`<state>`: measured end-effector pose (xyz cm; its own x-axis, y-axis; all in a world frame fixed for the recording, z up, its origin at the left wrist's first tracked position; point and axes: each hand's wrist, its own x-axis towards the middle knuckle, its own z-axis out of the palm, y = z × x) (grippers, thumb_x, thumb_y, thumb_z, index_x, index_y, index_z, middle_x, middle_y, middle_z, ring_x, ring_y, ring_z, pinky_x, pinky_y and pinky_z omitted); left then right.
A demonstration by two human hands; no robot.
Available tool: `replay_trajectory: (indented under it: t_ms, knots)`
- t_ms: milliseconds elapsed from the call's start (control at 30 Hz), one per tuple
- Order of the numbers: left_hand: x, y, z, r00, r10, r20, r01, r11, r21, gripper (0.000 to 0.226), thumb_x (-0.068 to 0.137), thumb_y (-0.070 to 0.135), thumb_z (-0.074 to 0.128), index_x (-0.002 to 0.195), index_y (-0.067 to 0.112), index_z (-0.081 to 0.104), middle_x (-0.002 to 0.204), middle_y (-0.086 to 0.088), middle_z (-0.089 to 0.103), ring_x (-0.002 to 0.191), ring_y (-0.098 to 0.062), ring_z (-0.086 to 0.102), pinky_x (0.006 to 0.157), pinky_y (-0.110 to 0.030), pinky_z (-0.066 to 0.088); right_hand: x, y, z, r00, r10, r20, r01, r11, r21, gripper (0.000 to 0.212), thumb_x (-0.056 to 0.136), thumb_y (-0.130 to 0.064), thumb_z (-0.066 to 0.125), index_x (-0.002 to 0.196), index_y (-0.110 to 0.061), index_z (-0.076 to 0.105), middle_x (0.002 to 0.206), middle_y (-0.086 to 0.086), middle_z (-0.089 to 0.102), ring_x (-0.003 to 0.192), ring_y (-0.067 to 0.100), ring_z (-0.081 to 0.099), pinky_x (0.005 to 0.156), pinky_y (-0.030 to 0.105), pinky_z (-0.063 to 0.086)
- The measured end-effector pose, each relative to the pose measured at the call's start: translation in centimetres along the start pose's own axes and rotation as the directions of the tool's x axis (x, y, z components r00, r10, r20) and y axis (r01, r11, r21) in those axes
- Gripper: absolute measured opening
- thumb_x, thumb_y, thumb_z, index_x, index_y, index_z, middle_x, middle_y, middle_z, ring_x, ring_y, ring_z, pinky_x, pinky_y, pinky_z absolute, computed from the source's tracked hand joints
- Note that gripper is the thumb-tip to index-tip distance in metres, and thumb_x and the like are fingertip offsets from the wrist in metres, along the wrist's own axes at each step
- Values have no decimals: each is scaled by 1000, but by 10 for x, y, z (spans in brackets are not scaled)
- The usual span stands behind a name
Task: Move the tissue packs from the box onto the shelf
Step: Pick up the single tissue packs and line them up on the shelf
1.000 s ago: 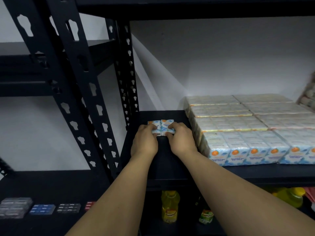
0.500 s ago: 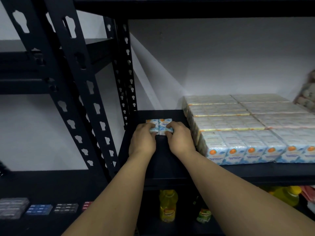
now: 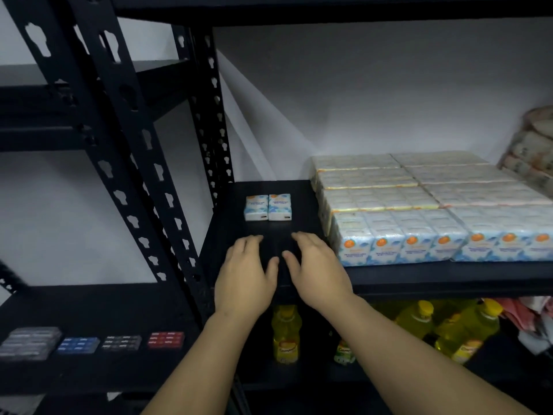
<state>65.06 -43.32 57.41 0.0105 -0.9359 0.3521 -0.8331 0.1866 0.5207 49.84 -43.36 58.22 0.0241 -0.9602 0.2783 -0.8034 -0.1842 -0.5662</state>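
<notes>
Two small tissue packs (image 3: 267, 207) lie flat, side by side and touching, on the black shelf (image 3: 302, 190), centre of frame, near the rear wall. Nothing holds them. Left hand (image 3: 244, 275) and right hand (image 3: 318, 272) hover just below them in frame, fingers loosely spread, palms down, empty, apart from the packs.

Step, by my reading: this pair is placed; the release is complete. Next move calls for a return to the box, which is not in view, so its direction cannot be told.

Edges: bundled tissue stacks (image 3: 419, 211) fill the shelf's right side, near the pair with a narrow dark gap between. Perforated uprights (image 3: 209, 121) bound the left. Bare shelf lies in front of the pair, under the hands, up to the front lip; likely room for more packs there.

Lower frame: yellow bottles (image 3: 285, 336) on the tier beneath; small coloured boxes (image 3: 122, 342) lower left.
</notes>
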Motion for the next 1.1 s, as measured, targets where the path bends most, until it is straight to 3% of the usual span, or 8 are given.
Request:
replay_trajectory:
  t_ms: [133, 200, 300, 433, 567, 733, 900, 1100]
  knots:
    - [-34, 8, 4, 997, 65, -34, -62, 995, 81, 46, 99, 45, 54, 136, 20, 59, 139, 1, 60, 134, -18, 49, 121, -42, 30, -45, 15, -18, 994, -103, 35, 104, 994, -17, 49, 106, -35, 49, 150, -14, 47, 155, 0, 46, 143, 12, 39, 118, 26, 31]
    - [-50, 16, 9, 994, 88, -61, -84, 994, 70, 41, 98, 43, 58, 131, 20, 63, 137, 2, 62, 136, -18, 49, 124, -44, 24, -66, 29, -30, 988, -150, 18, 150, 989, -11, 46, 104, -33, 54, 146, -14, 54, 151, -1, 50, 140, 12, 44, 116, 26, 34]
    - [-76, 36, 21, 984, 151, -90, -148, 988, 40, 36, 96, 38, 64, 126, 18, 67, 132, 1, 63, 133, -19, 51, 124, -47, 23, -96, 61, -50, 969, -239, -58, 239, 971, -14, 37, 101, -26, 62, 134, -10, 65, 139, 2, 61, 130, 16, 54, 110, 32, 46]
    - [-111, 77, 48, 967, 240, -81, -242, 970, -16, 35, 92, 30, 71, 124, 15, 69, 129, -1, 61, 129, -21, 53, 121, -48, 29, -135, 120, -79, 956, -270, -116, 267, 963, -46, 32, 99, -21, 65, 128, -7, 68, 131, 4, 65, 125, 18, 57, 108, 29, 46]
    - [-151, 124, 91, 963, 263, 51, -262, 965, -29, 41, 94, 36, 68, 130, 16, 66, 128, 0, 59, 125, -20, 51, 107, -38, 45, -181, 192, -109, 992, -120, -45, 116, 990, -82, 39, 100, -29, 64, 134, -10, 64, 135, 1, 63, 129, 15, 53, 109, 31, 45]
    - [-213, 183, 174, 934, 202, 294, -216, 976, 14, 50, 97, 45, 60, 140, 21, 56, 132, 4, 57, 128, -19, 48, 105, -40, 47, -254, 305, -148, 993, 103, 63, -95, 988, -123, 48, 101, -36, 60, 143, -15, 56, 141, -1, 58, 134, 17, 48, 110, 38, 45]
    - [-277, 248, 260, 871, 100, 481, -135, 990, 40, 55, 98, 48, 56, 146, 21, 50, 135, 3, 55, 129, -20, 47, 106, -37, 44, -331, 422, -180, 947, 288, 140, -267, 951, -154, 50, 99, -36, 62, 143, -13, 56, 139, 3, 61, 131, 23, 52, 108, 39, 47]
    - [-327, 299, 344, 785, 38, 618, -82, 996, 44, 56, 97, 46, 57, 147, 23, 47, 136, 2, 54, 128, -20, 47, 105, -34, 44, -396, 524, -198, 838, 472, 275, -451, 882, -139, 59, 101, -48, 56, 151, -18, 47, 150, 3, 51, 137, 25, 46, 110, 40, 44]
